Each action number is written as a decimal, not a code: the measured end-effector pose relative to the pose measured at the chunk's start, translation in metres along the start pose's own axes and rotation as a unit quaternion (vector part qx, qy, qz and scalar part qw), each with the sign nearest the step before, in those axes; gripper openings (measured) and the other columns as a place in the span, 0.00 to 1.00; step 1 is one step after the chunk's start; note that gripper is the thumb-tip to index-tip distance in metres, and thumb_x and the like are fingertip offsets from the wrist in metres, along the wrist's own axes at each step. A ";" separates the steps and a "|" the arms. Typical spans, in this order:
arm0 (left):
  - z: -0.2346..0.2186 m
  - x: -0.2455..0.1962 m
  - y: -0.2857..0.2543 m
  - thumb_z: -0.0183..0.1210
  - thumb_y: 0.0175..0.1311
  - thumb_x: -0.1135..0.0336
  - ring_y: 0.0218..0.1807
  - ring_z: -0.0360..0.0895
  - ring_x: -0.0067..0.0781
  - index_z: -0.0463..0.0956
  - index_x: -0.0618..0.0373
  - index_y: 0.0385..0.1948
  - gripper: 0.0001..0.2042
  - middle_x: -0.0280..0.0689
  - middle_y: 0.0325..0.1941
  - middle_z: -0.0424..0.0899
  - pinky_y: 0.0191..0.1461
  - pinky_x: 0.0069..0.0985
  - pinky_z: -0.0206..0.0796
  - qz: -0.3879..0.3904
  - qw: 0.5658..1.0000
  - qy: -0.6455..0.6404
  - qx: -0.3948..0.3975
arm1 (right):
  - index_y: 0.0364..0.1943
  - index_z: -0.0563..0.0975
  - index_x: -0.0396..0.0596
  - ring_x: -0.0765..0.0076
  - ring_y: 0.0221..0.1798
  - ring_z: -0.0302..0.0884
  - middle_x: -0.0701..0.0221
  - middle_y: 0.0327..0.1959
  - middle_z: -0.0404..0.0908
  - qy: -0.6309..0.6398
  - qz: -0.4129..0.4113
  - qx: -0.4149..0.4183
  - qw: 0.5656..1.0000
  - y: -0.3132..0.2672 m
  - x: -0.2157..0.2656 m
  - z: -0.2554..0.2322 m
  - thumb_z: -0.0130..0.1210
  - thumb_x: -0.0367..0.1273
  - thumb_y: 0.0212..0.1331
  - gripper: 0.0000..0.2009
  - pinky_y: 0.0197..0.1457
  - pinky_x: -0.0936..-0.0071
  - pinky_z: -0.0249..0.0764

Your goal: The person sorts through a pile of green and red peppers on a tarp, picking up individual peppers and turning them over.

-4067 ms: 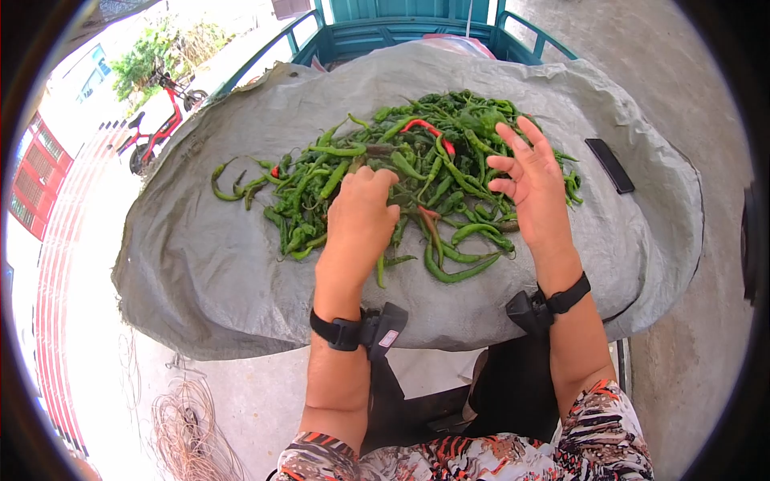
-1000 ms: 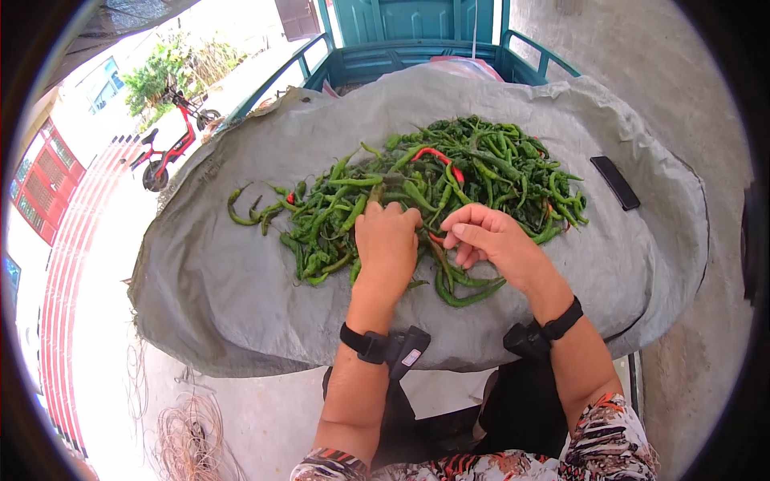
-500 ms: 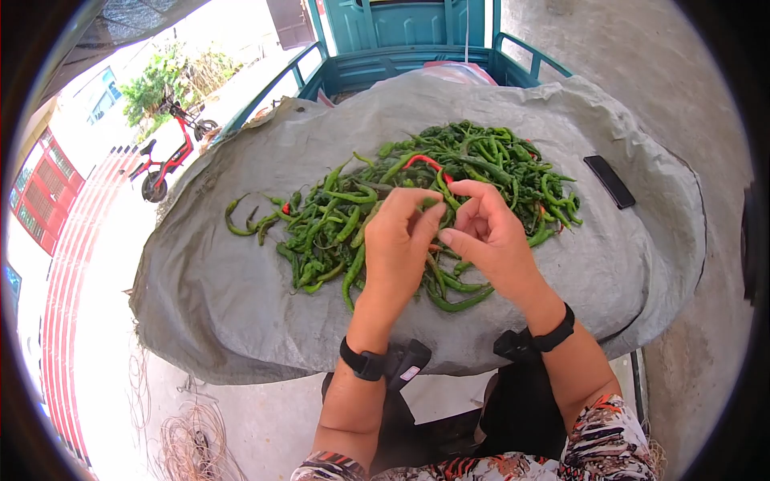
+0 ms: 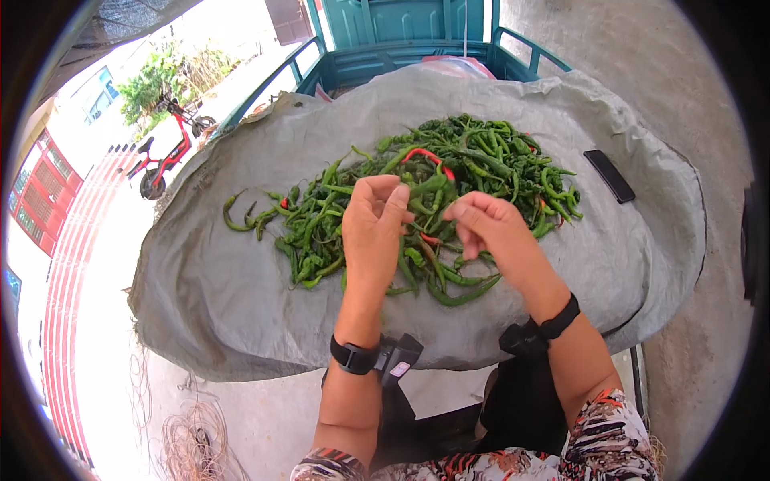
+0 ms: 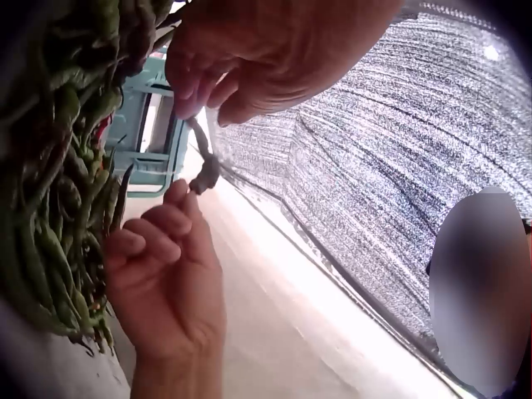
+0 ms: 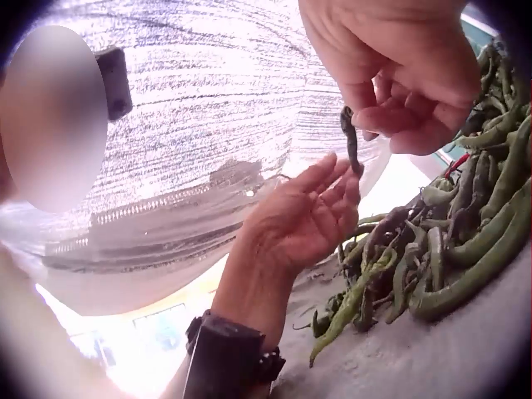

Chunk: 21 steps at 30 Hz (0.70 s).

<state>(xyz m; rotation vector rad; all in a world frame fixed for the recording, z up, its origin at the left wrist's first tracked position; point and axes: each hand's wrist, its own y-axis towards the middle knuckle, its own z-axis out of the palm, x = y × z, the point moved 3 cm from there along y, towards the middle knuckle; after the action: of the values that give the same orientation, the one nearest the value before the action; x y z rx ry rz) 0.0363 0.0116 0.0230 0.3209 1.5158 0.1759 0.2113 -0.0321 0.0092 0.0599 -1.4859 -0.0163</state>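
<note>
A heap of green chili peppers (image 4: pixel 481 152), with a few red ones, lies on a grey sheet (image 4: pixel 224 297). Both hands are raised over its near side with a small dark green chili pepper (image 6: pixel 350 141) between them. My left hand (image 4: pixel 369 236) pinches one end of it between thumb and fingers. The other end is at the fingertips of my right hand (image 4: pixel 499 232), which pinches it. In the left wrist view the pepper (image 5: pixel 206 170) looks short and bent.
A black phone (image 4: pixel 609 176) lies on the sheet to the right of the heap. Behind stands a blue-green cart bed (image 4: pixel 401 52). A red electric bike (image 4: pixel 168 152) is parked at the far left. Tangled wire (image 4: pixel 196 441) lies on the ground at lower left.
My left hand has come up from the heap with a small chili pepper. My right hand has moved from over the heap's right side down to meet it, and both now pinch the pepper.
</note>
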 end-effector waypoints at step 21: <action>0.000 -0.004 -0.007 0.62 0.60 0.71 0.28 0.73 0.20 0.76 0.60 0.32 0.05 0.34 0.29 0.79 0.31 0.21 0.65 0.086 0.947 0.264 0.163 | 0.47 0.77 0.44 0.83 0.29 0.74 0.75 0.34 0.80 -0.081 -0.051 0.031 0.995 -0.001 0.009 -0.006 0.57 0.36 0.65 0.12 0.34 0.82 0.73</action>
<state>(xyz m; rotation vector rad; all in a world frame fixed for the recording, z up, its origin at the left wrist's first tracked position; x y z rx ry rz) 0.0352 0.0038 0.0251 0.7148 2.0543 0.1543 0.2181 -0.0332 0.0176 0.1869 -1.6438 -0.0587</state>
